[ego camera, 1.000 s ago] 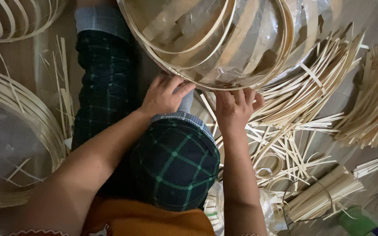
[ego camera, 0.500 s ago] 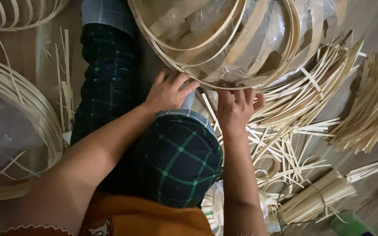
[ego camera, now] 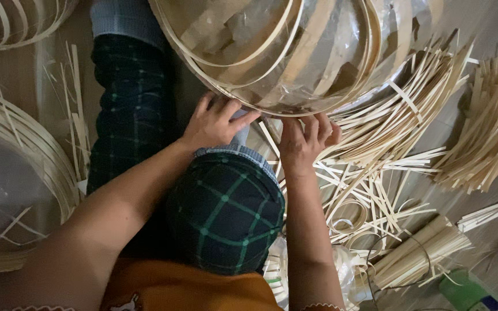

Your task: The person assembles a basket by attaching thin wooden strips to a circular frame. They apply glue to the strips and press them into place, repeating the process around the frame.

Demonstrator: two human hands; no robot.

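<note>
A large round bamboo frame [ego camera: 295,52] of bent hoops, lined with clear plastic, lies on the floor in front of me. My left hand [ego camera: 214,122] rests on its near rim with fingers curled over the edge. Just to the right, my right hand [ego camera: 305,141] pinches the same rim, with thin bamboo strips under its fingers. My knee in dark green checked trousers [ego camera: 226,210] is raised between my two arms.
Loose bamboo strips [ego camera: 376,190] are scattered to the right, with a fanned bundle [ego camera: 491,132] further right and a tied bundle [ego camera: 416,256] lower down. More bent hoop frames [ego camera: 24,167] lie at the left. A green object [ego camera: 462,291] sits bottom right.
Both hands stay on the frame's near rim; the fingers have shifted slightly along it. The view has drifted a little.
</note>
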